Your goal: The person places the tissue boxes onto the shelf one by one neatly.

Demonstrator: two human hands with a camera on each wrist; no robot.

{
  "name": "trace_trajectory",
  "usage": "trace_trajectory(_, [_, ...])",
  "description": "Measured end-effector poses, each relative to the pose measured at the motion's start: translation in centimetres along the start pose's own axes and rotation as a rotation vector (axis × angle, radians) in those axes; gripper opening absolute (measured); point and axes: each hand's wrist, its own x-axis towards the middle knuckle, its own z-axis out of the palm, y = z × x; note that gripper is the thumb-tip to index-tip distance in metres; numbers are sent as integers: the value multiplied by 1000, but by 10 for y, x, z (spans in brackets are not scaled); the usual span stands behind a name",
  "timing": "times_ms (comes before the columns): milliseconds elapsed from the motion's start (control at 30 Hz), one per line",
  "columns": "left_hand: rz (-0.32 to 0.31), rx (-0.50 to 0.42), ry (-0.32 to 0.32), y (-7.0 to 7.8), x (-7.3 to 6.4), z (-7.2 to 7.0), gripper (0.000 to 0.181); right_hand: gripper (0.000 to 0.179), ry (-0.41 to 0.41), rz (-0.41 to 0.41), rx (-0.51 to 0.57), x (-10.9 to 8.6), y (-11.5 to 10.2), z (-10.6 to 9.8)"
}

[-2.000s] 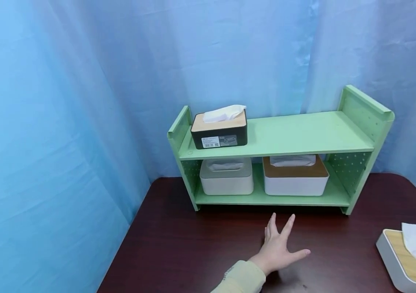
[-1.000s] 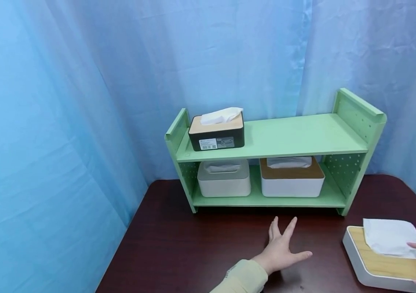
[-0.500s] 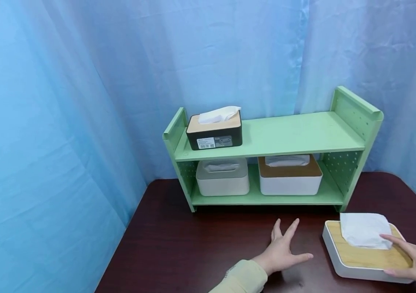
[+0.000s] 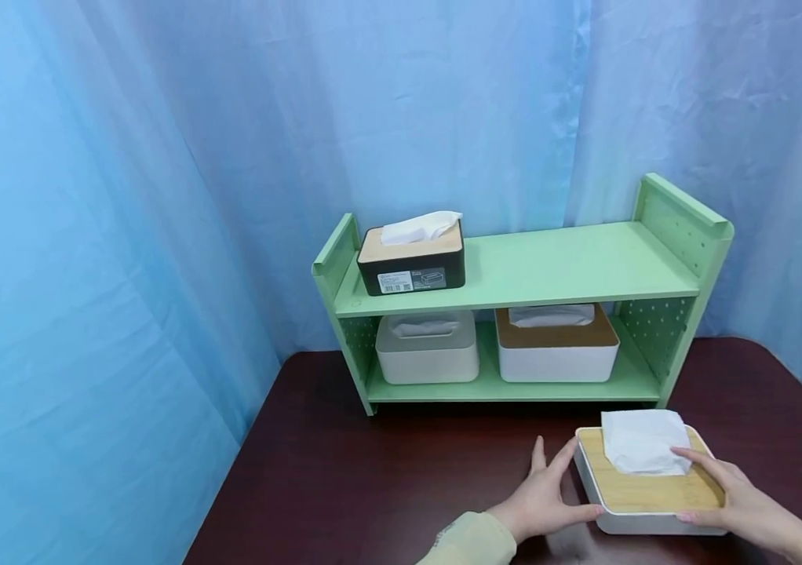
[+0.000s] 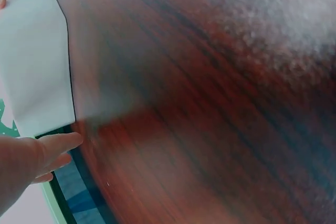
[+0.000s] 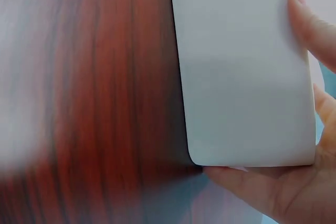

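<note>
A white tissue box [image 4: 662, 524] with a light wooden lid lies on the table in the head view, a white tissue [image 4: 644, 443] sticking out of its top. My right hand [image 4: 740, 502] grips its right end, thumb at the front side and a finger over the lid; the right wrist view shows the thumb [image 6: 304, 22] against the white wall. My left hand [image 4: 542, 494] is at the box's left side with fingers spread; index finger and thumb reach its edge, though I cannot tell whether they touch. In the left wrist view, the fingers [image 5: 60, 145] lie near the box's corner.
A green two-tier shelf [image 4: 570, 263] stands at the back of the dark table [image 4: 344, 486]. A black tissue box [image 4: 411, 271] sits on its upper left. Below are a grey-lidded box [image 4: 428, 361] and a brown-lidded white box [image 4: 558, 362]. Blue curtains [image 4: 443, 102] hang behind.
My right hand has come in from the right and brought the wooden-lidded tissue box leftward along the table to my left hand. My left hand has shifted only slightly.
</note>
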Motion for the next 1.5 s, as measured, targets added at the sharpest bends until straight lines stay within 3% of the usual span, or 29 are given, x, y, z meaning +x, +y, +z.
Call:
trace_trajectory(133, [20,21,-24,-3,-1,0,82,83,18,-24,-26,6,-12,7])
trace_trajectory(400, [68,158,-30,-14,-1,-6,86,84,15,-34,-24,20,-45,25])
trace_trajectory(500, [89,197,-4,-18,-1,-7,86,85,-9,-15,-22,25,-56,29])
trace_trajectory(867, [99,184,78,-40,-7,-27,79,87,54,-36,-50,35,-86,52])
trace_trajectory(1233, [87,146,97,-54,-16,-42,80,82,43,-84,-3,38,-87,57])
trace_trajectory(1500, [102,106,93,-66,-20,-50,81,76,-94,-75,141,41,-80,50])
